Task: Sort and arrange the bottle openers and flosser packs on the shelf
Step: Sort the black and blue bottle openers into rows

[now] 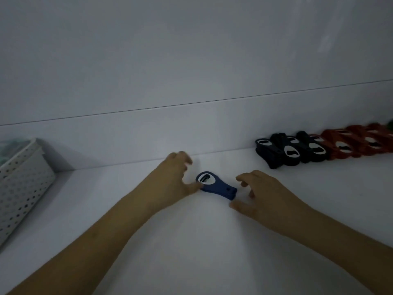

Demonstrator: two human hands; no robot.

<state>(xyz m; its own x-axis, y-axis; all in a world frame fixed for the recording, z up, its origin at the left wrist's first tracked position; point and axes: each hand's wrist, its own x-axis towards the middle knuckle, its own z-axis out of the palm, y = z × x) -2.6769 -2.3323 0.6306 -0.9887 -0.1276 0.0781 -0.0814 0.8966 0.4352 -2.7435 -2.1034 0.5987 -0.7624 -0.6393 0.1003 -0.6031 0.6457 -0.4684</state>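
A small stack of blue bottle openers [214, 185] lies flat on the white shelf [191, 241] between my two hands. My left hand [172, 179] is just left of it, thumb touching the ring end, fingers spread and raised. My right hand [259, 192] hovers at the handle end with loosely curled fingers and holds nothing. At the back right, a row of black bottle openers [289, 152] leans against the wall, and a row of red bottle openers [357, 143] continues it to the right edge.
A white perforated basket [23, 184] stands at the left edge with greenish packs inside, blurred. A green object [390, 124] peeks in at the far right. The white back wall [191, 71] rises close behind the shelf.
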